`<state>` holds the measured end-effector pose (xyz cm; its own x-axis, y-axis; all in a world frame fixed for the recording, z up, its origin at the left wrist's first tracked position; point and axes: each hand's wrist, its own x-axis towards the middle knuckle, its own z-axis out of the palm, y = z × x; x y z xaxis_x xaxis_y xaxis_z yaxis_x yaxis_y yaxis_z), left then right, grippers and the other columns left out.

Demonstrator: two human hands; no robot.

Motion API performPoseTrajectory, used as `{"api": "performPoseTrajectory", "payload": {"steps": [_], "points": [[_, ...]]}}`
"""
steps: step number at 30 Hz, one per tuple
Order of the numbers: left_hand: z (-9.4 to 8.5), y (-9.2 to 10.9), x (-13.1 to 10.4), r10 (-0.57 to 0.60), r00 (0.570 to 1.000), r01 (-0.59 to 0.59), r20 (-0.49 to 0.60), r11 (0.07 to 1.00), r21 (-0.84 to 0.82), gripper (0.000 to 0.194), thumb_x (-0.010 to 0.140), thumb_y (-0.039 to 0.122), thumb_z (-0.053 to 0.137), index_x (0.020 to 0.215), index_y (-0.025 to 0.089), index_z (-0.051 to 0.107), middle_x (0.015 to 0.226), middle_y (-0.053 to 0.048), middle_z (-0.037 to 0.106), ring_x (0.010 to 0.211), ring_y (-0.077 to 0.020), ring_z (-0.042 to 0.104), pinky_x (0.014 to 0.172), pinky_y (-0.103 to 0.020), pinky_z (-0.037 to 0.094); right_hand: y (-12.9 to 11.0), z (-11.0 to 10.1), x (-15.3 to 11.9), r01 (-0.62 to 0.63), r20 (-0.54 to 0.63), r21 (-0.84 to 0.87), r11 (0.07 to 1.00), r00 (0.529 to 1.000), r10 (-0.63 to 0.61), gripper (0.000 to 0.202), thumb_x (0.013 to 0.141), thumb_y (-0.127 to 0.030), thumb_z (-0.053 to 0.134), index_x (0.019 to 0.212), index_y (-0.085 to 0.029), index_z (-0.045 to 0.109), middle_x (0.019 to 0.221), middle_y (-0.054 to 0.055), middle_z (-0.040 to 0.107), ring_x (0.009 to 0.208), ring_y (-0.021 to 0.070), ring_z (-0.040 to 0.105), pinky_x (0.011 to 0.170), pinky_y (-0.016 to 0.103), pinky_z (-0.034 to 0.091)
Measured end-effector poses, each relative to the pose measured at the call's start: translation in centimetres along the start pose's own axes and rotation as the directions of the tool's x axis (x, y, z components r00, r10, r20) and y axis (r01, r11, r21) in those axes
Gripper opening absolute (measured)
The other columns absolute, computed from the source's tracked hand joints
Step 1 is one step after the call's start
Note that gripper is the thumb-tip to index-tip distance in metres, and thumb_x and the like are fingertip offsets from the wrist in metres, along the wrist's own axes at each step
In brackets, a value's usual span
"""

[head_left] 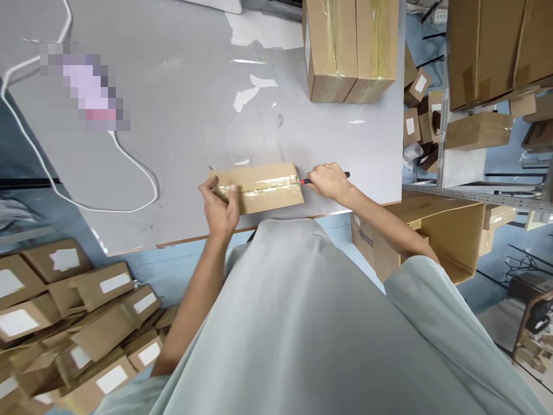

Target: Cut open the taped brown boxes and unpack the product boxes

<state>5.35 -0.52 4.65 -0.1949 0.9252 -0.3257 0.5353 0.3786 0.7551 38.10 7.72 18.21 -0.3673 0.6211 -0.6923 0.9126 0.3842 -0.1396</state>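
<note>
The left hand [220, 208] clamps the left end of the taped carton [258, 187] at the table's [181, 115] near edge, steadying it, while the right hand [330, 181] grips a red-tipped cutter [307, 181] at the seam's right end.

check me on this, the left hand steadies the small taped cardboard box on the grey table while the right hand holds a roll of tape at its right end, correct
Not quite. In the head view the right hand holds a slim black tool with a red tip, not a roll of tape, at the right end of the small taped cardboard box. The rest stands: the left hand steadies that box on the grey table.
</note>
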Motion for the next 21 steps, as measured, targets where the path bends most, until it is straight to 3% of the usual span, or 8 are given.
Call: {"api": "performPoseTrajectory", "payload": {"steps": [3,7,11,15,18,21], "points": [[2.1,0.8,-0.3,-0.022,0.992,0.021,-0.126,1.0,-0.01,0.085,0.111,0.077,0.062,0.17,0.019,0.043,0.177,-0.024,0.051,0.17,-0.0446,0.048,0.139,-0.069,0.037,-0.4,-0.7,0.1,0.019,0.026,-0.04,0.999,0.999,-0.018,0.038,0.122,-0.027,0.052,0.137,-0.014,0.084,0.139,0.024,0.083,0.129,0.0379,0.079,0.103,0.043,0.054],[2.8,0.7,-0.5,-0.034,0.992,0.027,-0.124,0.998,-0.058,0.084,0.113,0.078,0.061,0.172,0.023,0.041,0.18,-0.018,0.047,0.178,-0.0462,0.033,0.137,-0.071,0.034,-1.2,-0.7,0.4,0.043,0.05,-0.065,0.997,0.998,-0.04,0.037,0.121,-0.027,0.054,0.135,-0.014,0.085,0.136,0.023,0.084,0.127,0.0376,0.079,0.104,0.044,0.054],[2.8,0.9,-0.5,-0.027,0.986,0.021,-0.162,0.999,-0.035,0.069,0.115,0.06,0.068,0.163,0.018,0.041,0.174,-0.021,0.05,0.169,-0.0433,0.046,0.139,-0.066,0.033,-2.0,-0.2,0.2,0.018,0.055,-0.066,0.998,0.998,-0.015,0.037,0.12,-0.019,0.051,0.135,-0.015,0.085,0.138,0.022,0.084,0.124,0.0346,0.08,0.101,0.04,0.055],[3.2,1.8,-0.4,-0.051,0.974,0.06,-0.22,0.998,0.033,0.056,0.109,0.033,0.073,0.153,0.017,0.043,0.168,-0.022,0.057,0.161,-0.0357,0.057,0.137,-0.054,0.043,-1.0,0.2,-1.1,-0.118,0.032,-0.112,0.987,0.992,0.122,0.042,0.118,-0.008,0.046,0.137,-0.012,0.084,0.136,0.024,0.084,0.12,0.0318,0.082,0.096,0.037,0.056],[3.4,2.4,-0.5,-0.06,0.965,0.076,-0.254,0.996,0.055,0.055,0.106,0.026,0.073,0.152,0.016,0.045,0.167,-0.023,0.06,0.161,-0.0336,0.058,0.135,-0.049,0.045,0.6,0.5,-2.0,-0.194,0.048,-0.163,0.967,0.978,0.204,0.043,0.117,-0.004,0.045,0.136,-0.01,0.083,0.133,0.026,0.084,0.12,0.0327,0.083,0.093,0.036,0.056],[3.5,2.8,-0.6,-0.052,0.96,0.066,-0.275,0.997,0.042,0.054,0.105,0.025,0.074,0.15,0.013,0.047,0.165,-0.025,0.062,0.162,-0.0336,0.058,0.135,-0.048,0.045,1.1,0.8,-2.5,-0.149,0.049,-0.14,0.979,0.986,0.158,0.042,0.122,-0.013,0.043,0.14,-0.011,0.081,0.135,0.024,0.083,0.12,0.0327,0.083,0.092,0.036,0.055]]}}
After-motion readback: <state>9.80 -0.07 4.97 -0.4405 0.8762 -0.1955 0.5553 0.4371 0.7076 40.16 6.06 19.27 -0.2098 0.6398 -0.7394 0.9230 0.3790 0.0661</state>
